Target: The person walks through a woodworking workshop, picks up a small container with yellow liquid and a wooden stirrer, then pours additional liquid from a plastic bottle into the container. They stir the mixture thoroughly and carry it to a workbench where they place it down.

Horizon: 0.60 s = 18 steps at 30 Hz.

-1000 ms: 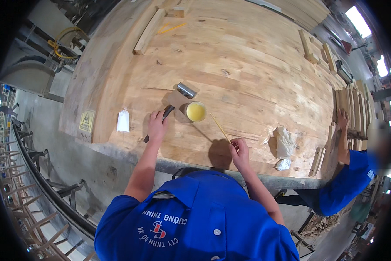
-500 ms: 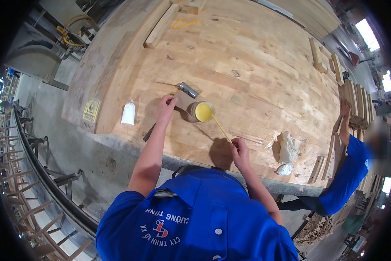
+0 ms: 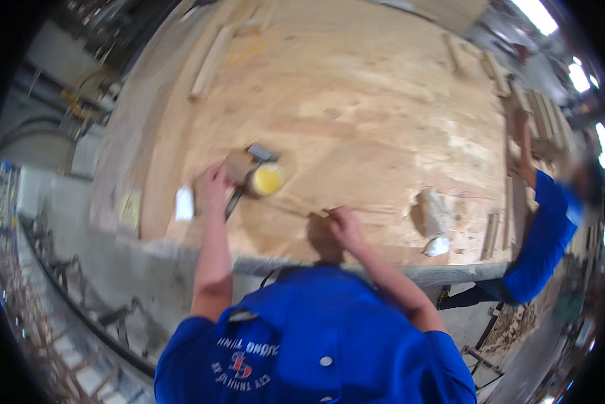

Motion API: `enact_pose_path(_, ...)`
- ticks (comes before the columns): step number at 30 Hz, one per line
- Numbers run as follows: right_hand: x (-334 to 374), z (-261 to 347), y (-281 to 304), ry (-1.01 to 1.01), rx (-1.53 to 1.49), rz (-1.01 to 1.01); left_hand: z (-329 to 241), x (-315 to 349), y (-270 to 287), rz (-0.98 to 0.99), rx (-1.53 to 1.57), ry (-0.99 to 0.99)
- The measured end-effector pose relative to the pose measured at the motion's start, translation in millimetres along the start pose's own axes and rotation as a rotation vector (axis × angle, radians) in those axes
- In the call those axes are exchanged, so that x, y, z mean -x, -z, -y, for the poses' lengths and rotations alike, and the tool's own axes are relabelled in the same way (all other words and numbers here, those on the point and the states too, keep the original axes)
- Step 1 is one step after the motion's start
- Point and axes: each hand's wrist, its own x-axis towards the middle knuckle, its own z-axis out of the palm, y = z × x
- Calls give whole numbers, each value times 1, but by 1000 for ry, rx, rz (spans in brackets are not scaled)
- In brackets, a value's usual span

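My left hand [image 3: 215, 176] has its fingers closed on the edge of a flat brown piece [image 3: 238, 165], perhaps sandpaper or card. Right beside that piece stands a cup of yellow paste or liquid [image 3: 268, 180]. A dark grey cylinder [image 3: 262, 153] lies just behind the cup. My right hand [image 3: 345, 225] pinches the end of a thin yellowish stick [image 3: 304, 204], which points left toward the cup, its tip outside the rim. Near my left wrist is a dark strip [image 3: 233, 200], partly hidden. Motion blurs the view.
A white tube [image 3: 184, 204] lies left of my left hand. To the right sits a crumpled pale bag [image 3: 435, 219]. Wood strips [image 3: 209, 62] rest at the bench's far left, more [image 3: 491, 236] at its right. A co-worker in a blue sleeve [image 3: 543, 236] reaches along the right edge.
The stick has come out of the cup, and my right hand has drawn back with it. The whole view has shifted and blurred. My left hand still keeps the brown piece by the cup.
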Motion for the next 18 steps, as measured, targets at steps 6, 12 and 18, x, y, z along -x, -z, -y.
enact_pose_path(6,-40,-3,-21,184,113,11,-1,0,-4,37,29,36)
enact_pose_path(12,-27,14,-1,242,169,-108,-20,-9,-6,-39,28,67)
enact_pose_path(18,45,-13,48,103,117,-144,-30,-19,3,-285,-246,-490)
